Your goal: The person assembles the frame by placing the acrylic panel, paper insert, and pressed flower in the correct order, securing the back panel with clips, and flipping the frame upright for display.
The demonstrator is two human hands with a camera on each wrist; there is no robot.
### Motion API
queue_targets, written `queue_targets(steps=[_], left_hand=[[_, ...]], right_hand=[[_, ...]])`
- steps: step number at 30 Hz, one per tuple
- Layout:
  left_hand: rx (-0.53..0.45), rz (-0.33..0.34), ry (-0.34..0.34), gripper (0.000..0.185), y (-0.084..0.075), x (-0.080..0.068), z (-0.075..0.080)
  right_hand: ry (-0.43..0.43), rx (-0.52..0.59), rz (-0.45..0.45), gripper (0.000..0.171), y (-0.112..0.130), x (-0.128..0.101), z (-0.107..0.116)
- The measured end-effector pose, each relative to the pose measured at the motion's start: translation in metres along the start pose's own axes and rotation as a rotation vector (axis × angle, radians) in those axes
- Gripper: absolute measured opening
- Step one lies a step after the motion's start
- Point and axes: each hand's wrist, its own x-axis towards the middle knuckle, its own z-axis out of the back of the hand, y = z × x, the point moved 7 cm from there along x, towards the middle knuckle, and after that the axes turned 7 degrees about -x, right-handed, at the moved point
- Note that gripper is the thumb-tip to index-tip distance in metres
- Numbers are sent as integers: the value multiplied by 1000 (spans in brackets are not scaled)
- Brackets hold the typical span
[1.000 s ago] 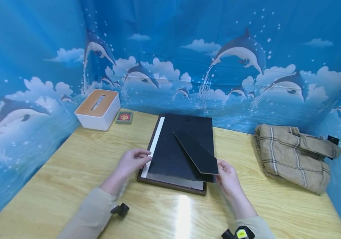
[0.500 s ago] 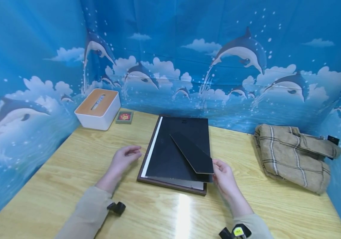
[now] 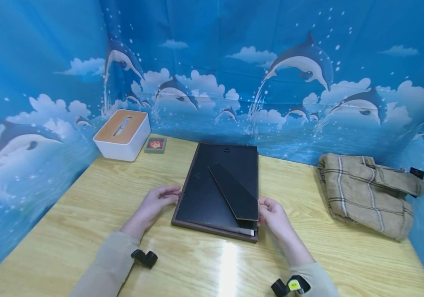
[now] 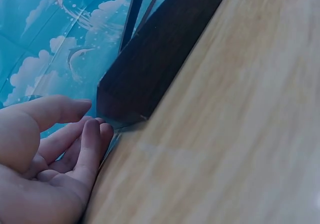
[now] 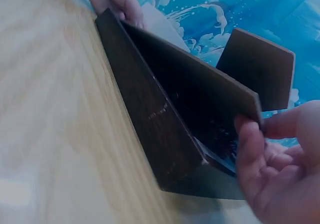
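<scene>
A picture frame (image 3: 217, 194) is lying face down in the middle of the counter (image 3: 85, 214), its black backing board (image 3: 204, 198) sitting in the recess and the stand flap (image 3: 234, 197) angling up off it. The right hand (image 3: 273, 216) is pinching the board's near right corner (image 5: 252, 115), fingers (image 5: 250, 149) curled round the edge, with that corner lifting clear of the frame rim. The left hand (image 3: 156, 204) is resting by the frame's left edge, fingers (image 4: 92, 139) loosely straight and touching the corner, holding nothing.

The likely trouble: the raised corner could be catching on the rim rather than dropping in, and pushing harder might be bending the board or sliding the whole frame across the glossy wood, since the left hand is only bracing lightly. The flap could also be snagging the right fingers.

A tissue box (image 3: 121, 134), a small card (image 3: 155, 145) and a folded plaid cloth (image 3: 368, 194) are lying well apart from the work.
</scene>
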Motion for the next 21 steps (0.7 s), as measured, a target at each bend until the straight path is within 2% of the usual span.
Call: queue_targets(steps=[6, 11, 14, 16, 21], left_hand=[[34, 4, -11, 39, 2, 2, 3], [55, 0, -14, 39, 2, 2, 4], [56, 1, -14, 38, 1, 1, 3], [61, 3, -12, 37, 1, 0, 3], [73, 3, -13, 37, -1, 0, 2]], right_hand=[[8, -379, 46, 12, 5, 3, 5], [18, -616, 136, 8, 13, 6, 6], [25, -734, 209, 12, 17, 7, 4], [40, -761, 224, 15, 17, 8, 3], [59, -730, 195, 17, 11, 10, 4]])
